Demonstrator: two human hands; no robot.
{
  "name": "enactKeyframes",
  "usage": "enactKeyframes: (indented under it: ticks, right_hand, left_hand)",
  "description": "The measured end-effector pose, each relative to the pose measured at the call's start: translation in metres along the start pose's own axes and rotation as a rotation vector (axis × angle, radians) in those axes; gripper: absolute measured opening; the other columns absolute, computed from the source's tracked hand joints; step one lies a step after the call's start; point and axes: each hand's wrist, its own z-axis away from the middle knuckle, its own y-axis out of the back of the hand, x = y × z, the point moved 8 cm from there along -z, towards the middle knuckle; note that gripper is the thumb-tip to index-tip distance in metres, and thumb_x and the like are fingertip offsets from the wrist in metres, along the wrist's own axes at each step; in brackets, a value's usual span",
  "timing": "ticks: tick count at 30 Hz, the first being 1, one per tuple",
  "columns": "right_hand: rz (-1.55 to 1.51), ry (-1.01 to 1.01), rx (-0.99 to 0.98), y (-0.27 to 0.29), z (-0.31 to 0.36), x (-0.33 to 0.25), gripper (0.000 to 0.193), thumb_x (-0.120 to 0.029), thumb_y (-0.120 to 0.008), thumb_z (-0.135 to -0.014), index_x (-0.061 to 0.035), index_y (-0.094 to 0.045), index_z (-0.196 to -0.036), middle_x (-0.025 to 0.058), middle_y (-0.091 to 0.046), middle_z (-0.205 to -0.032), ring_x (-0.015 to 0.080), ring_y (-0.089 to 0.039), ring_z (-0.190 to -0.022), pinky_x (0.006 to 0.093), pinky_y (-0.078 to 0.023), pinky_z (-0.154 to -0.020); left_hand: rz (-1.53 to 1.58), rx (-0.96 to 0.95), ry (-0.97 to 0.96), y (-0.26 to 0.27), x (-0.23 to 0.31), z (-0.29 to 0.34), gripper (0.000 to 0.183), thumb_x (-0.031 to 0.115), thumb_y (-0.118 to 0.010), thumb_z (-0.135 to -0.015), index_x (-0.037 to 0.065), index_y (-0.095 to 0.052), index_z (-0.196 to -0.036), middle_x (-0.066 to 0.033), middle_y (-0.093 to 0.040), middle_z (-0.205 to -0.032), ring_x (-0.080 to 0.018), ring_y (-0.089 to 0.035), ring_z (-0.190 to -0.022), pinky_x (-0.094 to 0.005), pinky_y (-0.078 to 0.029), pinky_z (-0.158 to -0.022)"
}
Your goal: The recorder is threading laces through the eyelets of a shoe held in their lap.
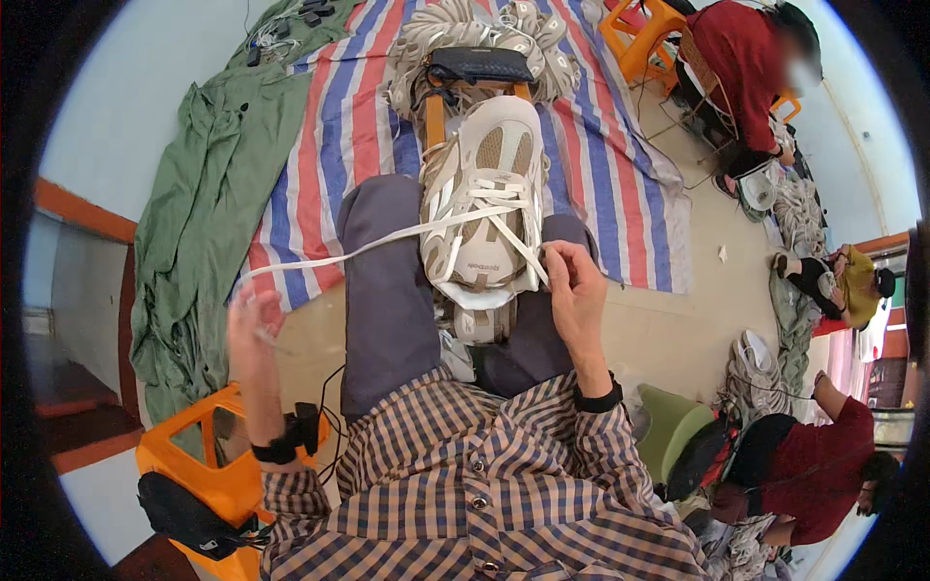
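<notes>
A white and tan sneaker [481,165] rests toe-away in front of me, between my knees. Its white shoelace [387,235] is partly threaded and crosses over the upper. One long end stretches left, pulled fairly straight, to my left hand [257,315]. That hand is raised away from the shoe and smeared by motion, its fingers closed on the lace. My right hand [578,300] is at the near right side of the sneaker, thumb and forefinger pinching the lace beside the collar. Below the sneaker's heel, part of another shoe [482,324] shows.
Beyond the sneaker lie a dark oblong item [481,65] and a heap of similar shoes [542,44] on a striped sheet [620,194]. An orange stool [199,441] with a black bag [189,513] stands at left, near green cloth [208,194]. Several people work at right.
</notes>
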Motion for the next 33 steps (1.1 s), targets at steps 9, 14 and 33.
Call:
enactKeyframes:
  ticks: [9,14,33]
  right_hand:
    - [0.093,0.225,0.074,0.003,0.006,-0.02,0.006,-0.004,-0.059,-0.091,-0.0009,-0.062,-0.095,0.0082,-0.056,-0.078,0.0173,-0.055,-0.067,0.027,-0.045,-0.065]
    - [0.051,0.228,0.038,-0.005,0.009,-0.028,0.01,-0.006,-0.061,-0.09,-0.0009,-0.063,-0.098,0.0089,-0.057,-0.081,0.0181,-0.055,-0.068,0.0274,-0.045,-0.064]
    - [0.457,0.467,0.043,-0.035,0.022,-0.051,0.061,0.001,-0.061,-0.078,-0.0042,-0.046,-0.138,0.018,-0.049,-0.134,0.0362,-0.049,-0.119,0.0426,-0.039,-0.1]
  left_hand:
    - [-0.979,-0.165,-0.385,-0.162,-0.034,0.011,0.044,0.011,-0.054,-0.093,0.004,-0.044,-0.135,-0.0114,-0.05,-0.133,-0.0232,-0.046,-0.126,-0.0363,-0.039,-0.103]
    - [-1.15,-0.264,-0.555,-0.21,-0.042,0.003,0.032,0.009,-0.06,-0.087,0.003,-0.056,-0.118,-0.0149,-0.063,-0.107,-0.0291,-0.059,-0.103,-0.0381,-0.045,-0.086]
    - [-0.079,-0.676,-0.044,-0.248,-0.05,0.015,0.033,0.025,-0.046,-0.101,-0.001,-0.058,-0.085,-0.0136,-0.063,-0.096,-0.0299,-0.057,-0.113,-0.0401,-0.041,-0.099]
